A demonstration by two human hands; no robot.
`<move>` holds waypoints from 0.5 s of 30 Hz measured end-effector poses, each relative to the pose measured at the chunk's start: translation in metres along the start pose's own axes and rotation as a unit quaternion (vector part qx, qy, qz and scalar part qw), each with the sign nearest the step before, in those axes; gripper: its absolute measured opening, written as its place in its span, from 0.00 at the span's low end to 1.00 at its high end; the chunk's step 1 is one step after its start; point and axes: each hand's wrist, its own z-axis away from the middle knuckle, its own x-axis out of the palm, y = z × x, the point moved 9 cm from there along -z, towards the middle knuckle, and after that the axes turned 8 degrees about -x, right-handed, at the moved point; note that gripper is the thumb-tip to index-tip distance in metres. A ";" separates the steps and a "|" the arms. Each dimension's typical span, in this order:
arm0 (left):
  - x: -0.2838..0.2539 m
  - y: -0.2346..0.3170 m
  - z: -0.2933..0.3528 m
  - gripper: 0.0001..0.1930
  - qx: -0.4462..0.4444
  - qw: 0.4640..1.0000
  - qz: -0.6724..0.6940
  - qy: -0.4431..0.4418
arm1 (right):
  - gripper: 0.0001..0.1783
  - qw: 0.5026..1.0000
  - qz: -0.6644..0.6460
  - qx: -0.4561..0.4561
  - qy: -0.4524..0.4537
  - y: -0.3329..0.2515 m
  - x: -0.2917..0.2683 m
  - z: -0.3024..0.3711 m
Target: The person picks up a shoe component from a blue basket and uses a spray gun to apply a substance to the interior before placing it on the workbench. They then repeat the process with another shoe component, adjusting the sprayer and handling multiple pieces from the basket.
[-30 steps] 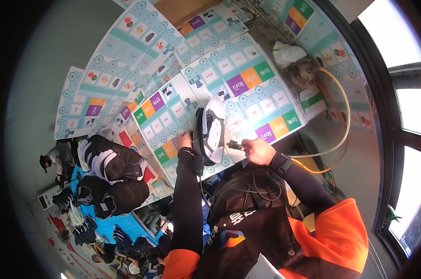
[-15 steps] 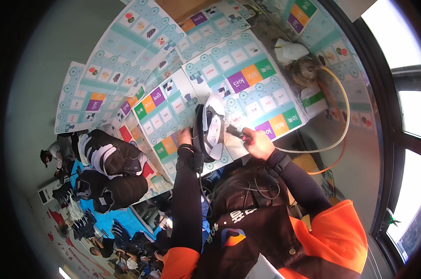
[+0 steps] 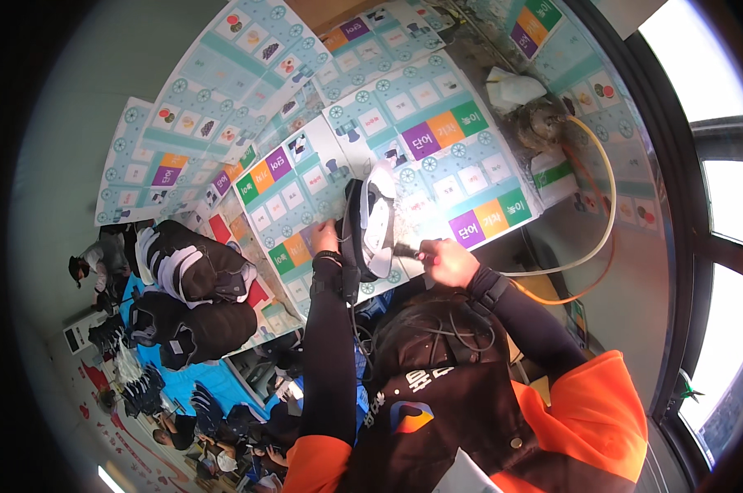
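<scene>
My left hand [image 3: 325, 238] grips a black shoe [image 3: 353, 215] from its left side, fingers partly hidden behind it. The shoe is tipped so that its white and grey sole [image 3: 379, 222] faces right. Closed around a small dark brush [image 3: 406, 251] is my right hand [image 3: 451, 262], just right of the sole's lower end. The brush head lies close to the sole edge; whether it touches, I cannot tell. Beneath both hands is a worktop covered with printed sheets [image 3: 445, 179] in pale blue, with purple, orange and green blocks.
Black and white shoes [image 3: 192, 267] lie heaped to the left. Upright printed panels [image 3: 223, 82] border the worktop's far left side. At the far right, a white cloth-like item [image 3: 512, 89] sits near a yellowish hose [image 3: 611, 193]. Other people [image 3: 100, 267] are at lower left.
My right hand and the brush have moved a little left and down, toward the sole's lower end. The shoe and my left hand have barely shifted.
</scene>
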 end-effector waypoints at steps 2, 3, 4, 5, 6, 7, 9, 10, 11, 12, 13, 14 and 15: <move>-0.002 -0.002 -0.001 0.22 0.012 1.000 -0.019 0.016 | 0.13 0.995 -0.018 0.061 0.072 0.003 -0.017 0.000; -0.005 -0.002 -0.001 0.22 0.025 0.998 -0.039 0.030 | 0.11 0.993 -0.011 0.094 0.068 0.006 -0.021 0.000; -0.003 -0.001 0.000 0.22 0.026 0.999 -0.039 0.029 | 0.11 0.995 -0.013 0.082 0.057 0.005 -0.022 0.001; -0.001 -0.001 0.002 0.22 0.028 0.999 -0.029 0.026 | 0.10 0.997 -0.014 0.069 0.045 0.004 -0.022 0.003; 0.001 0.000 0.003 0.21 0.030 0.999 -0.020 0.024 | 0.10 0.999 0.001 0.041 0.017 0.005 -0.013 0.003; 0.001 0.000 0.004 0.21 0.030 0.999 -0.020 0.024 | 0.10 1.000 0.015 0.012 -0.012 0.000 -0.006 0.002; 0.002 -0.008 0.004 0.20 -0.009 0.998 0.064 0.002 | 0.11 0.999 0.020 0.002 -0.039 0.000 -0.001 0.006; 0.002 -0.006 0.005 0.20 -0.009 0.998 0.064 0.002 | 0.10 0.999 0.026 0.036 0.013 0.004 -0.010 0.006; 0.004 -0.007 0.007 0.19 -0.021 0.997 0.076 -0.006 | 0.10 0.995 0.032 0.069 0.065 0.008 -0.020 0.008; 0.004 -0.007 0.008 0.18 -0.032 0.996 0.088 -0.014 | 0.11 0.992 0.024 0.096 0.080 0.014 -0.027 0.008; -0.004 -0.011 0.005 0.18 -0.031 0.996 0.088 -0.008 | 0.12 0.991 0.013 0.095 0.089 0.010 -0.030 0.006; -0.012 -0.020 0.000 0.19 -0.047 0.989 0.137 -0.026 | 0.12 0.995 0.014 0.077 0.055 0.003 -0.023 0.003; -0.020 -0.029 -0.004 0.20 -0.062 0.980 0.187 -0.043 | 0.12 0.998 0.015 0.058 0.021 -0.005 -0.015 0.000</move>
